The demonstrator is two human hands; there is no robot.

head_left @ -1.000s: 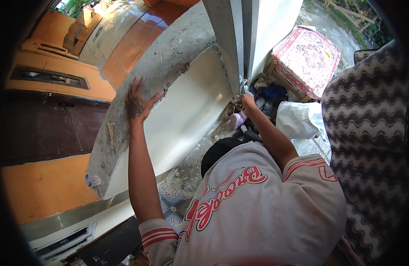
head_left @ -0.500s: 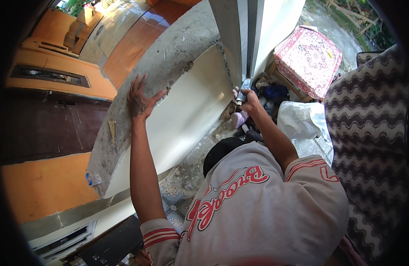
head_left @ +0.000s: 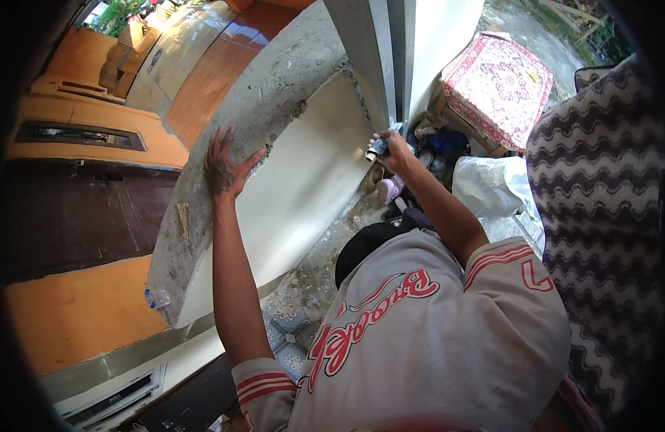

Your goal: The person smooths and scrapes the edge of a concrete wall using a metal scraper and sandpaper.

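Note:
My left hand lies spread on the rough grey concrete ledge, its thumb at the chipped edge above the smooth cream wall face. Farther right, my right hand is closed around a short grey-blue tool with a pale rounded end. That tool is beside the foot of the grey upright frame, near the wall's far end. Its working end is partly hidden by my fingers, so its exact kind does not show.
Below my right hand are a lilac shoe, other footwear and a white plastic bag. A table with a red-and-white patterned cover stands beyond. Wavy-striped fabric hangs at right. A crumpled clear plastic piece lies on the ledge's near end.
My right hand has shifted slightly left and up, and the tool in it has tilted toward the wall. My left hand stays on the ledge. The view has moved a little.

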